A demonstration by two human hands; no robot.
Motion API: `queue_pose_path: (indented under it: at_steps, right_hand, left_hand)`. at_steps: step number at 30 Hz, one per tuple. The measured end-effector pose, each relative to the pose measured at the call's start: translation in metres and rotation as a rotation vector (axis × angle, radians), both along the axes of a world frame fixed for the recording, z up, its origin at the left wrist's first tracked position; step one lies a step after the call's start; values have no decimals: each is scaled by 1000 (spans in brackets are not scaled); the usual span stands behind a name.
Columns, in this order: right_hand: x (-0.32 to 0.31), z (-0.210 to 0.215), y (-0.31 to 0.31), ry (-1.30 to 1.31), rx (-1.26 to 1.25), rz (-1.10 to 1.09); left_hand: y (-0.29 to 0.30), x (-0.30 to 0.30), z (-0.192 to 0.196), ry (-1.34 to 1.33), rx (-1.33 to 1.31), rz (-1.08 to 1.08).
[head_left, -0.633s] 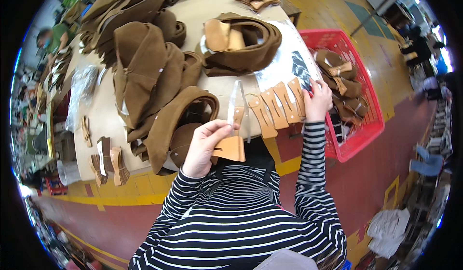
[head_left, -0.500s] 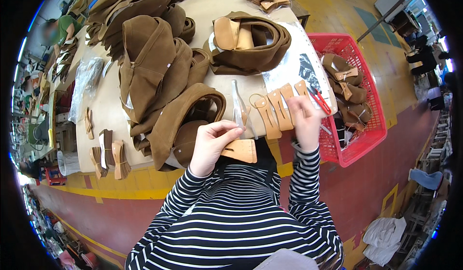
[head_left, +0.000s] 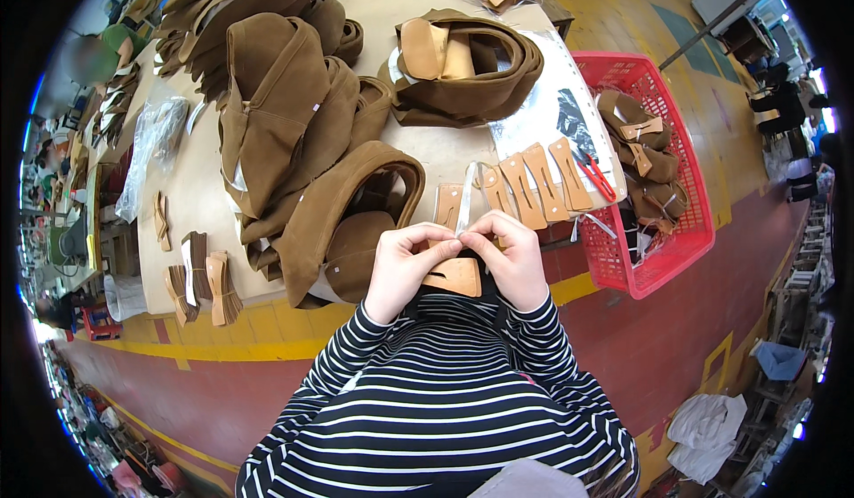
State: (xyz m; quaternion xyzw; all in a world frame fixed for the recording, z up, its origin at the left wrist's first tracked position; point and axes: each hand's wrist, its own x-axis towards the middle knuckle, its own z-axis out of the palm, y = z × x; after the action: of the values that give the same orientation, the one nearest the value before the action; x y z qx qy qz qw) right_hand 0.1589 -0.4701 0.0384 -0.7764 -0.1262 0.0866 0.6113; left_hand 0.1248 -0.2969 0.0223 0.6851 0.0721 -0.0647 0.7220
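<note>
My left hand (head_left: 402, 271) and my right hand (head_left: 513, 259) meet at the table's near edge, fingertips pinched together. Between them rises a thin white strip (head_left: 467, 197); both hands grip it. Under the left fingers hangs a tan leather tab (head_left: 461, 277) with a dark slot, which the left hand also appears to hold. Another leather tab (head_left: 448, 201) lies just beyond the hands. To the right, several slotted leather tabs (head_left: 540, 182) are lined up side by side, near red-handled snips (head_left: 598, 180).
Brown fabric pieces (head_left: 342, 204) are heaped on the left of the table, with a rolled one (head_left: 480, 97) farther back. Bundled leather tabs (head_left: 222, 289) lie at the left edge. A red plastic basket (head_left: 669, 267) with brown pieces stands right. A person (head_left: 116, 48) is far left.
My right hand has come left from beside the row of tabs to meet my left hand and now pinches the white strip. The left hand has shifted slightly right.
</note>
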Motion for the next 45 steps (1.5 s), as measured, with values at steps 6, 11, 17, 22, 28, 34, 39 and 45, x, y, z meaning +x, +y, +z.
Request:
queue_pose_path:
  at_steps: [6, 11, 17, 22, 28, 34, 39, 45]
  right_hand:
    - [-10, 0, 12, -381, -166, -44]
    - [5, -12, -51, -470, -447, -457]
    - [57, -78, -238, -352, -639, -925]
    - [66, -138, -362, 34, -959, -1201]
    - [56, -153, -370, 514, -1224, -955]
    - [25, -42, -198, -305, -282, -404]
    - [2, 8, -72, -549, -129, 435]
    - [-4, -1, -48, 103, 236, 133]
  left_hand:
    - [-12, -6, 9, -21, -69, 139]
    - [16, 1, 30, -245, -162, 436]
    - [76, -16, 33, -258, -312, 536]
    - [114, -36, 28, -355, -445, 728]
    - [130, -43, 49, -349, -291, 601]
    - [33, -27, 70, 77, 109, 58]
    - [-19, -5, 58, 142, -33, -242]
    - [-16, 4, 34, 4, -163, -38]
